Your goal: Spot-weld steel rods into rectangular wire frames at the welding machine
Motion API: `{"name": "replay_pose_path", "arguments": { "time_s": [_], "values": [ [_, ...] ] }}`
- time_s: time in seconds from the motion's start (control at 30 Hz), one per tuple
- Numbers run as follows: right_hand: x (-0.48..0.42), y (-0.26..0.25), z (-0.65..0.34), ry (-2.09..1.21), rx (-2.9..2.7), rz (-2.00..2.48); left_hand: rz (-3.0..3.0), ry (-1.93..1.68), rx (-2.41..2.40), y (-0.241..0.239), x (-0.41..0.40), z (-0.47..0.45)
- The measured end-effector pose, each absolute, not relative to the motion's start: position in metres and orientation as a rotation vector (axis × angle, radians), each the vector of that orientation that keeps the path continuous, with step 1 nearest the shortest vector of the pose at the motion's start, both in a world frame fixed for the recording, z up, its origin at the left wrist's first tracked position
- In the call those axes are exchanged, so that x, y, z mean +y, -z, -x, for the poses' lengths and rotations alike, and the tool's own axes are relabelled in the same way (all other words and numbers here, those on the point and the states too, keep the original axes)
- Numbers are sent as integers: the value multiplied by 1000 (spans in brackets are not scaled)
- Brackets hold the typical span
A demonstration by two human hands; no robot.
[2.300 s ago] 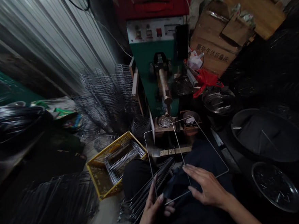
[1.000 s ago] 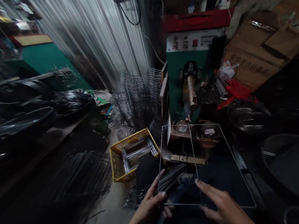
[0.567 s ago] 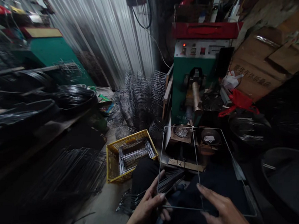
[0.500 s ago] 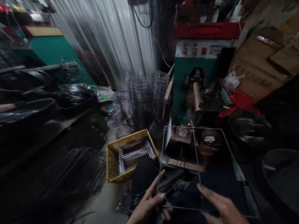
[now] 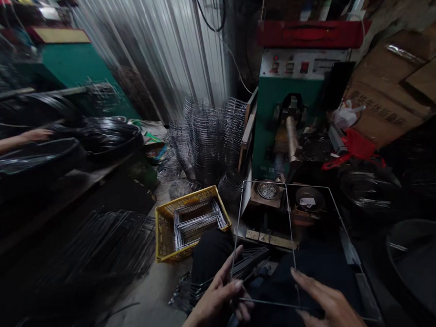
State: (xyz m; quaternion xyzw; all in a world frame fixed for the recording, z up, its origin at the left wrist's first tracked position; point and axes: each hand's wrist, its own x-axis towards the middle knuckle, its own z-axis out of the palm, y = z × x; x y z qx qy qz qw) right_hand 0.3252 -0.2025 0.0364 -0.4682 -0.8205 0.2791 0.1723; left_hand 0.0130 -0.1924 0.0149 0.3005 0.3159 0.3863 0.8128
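Green machine [image 5: 269,105] stands ahead; wire frame [image 5: 290,226], held over the lap, could strike its copper-coloured arm [image 5: 292,136] if the far edge tips up. Left hand [image 5: 220,290] has its grip clamped on the frame's near-left corner; right hand [image 5: 325,303] lightly pinches the middle wire, so uneven pressure might twist it. Yellow crate [image 5: 162,242] holds bent wires [image 5: 197,224] reaching its right wall. Knee [image 5: 212,250] blocks the way there. Loose wires [image 5: 250,263] beside it might snag. Smallest: metal bits [image 5: 267,190], spillable if the frame's far edge drops.
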Motion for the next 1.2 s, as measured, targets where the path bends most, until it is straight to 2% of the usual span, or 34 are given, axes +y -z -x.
{"name": "replay_pose_path", "arguments": {
  "time_s": [0.43, 0.67, 0.83, 1.2],
  "values": [
    [-201, -39, -324, -823, -2331, 1329, -634, -795, 753, -21, -192, -13],
    [-203, -60, -318, -908, -2245, 1339, -665, -855, 768, -25, -195, -19],
    [-203, -70, -314, -851, -2252, 1343, -658, -854, 780, -27, -196, -21],
    [-205, -53, -315, -877, -2192, 1344, -613, -883, 762, -16, -198, -21]
  ]
}}
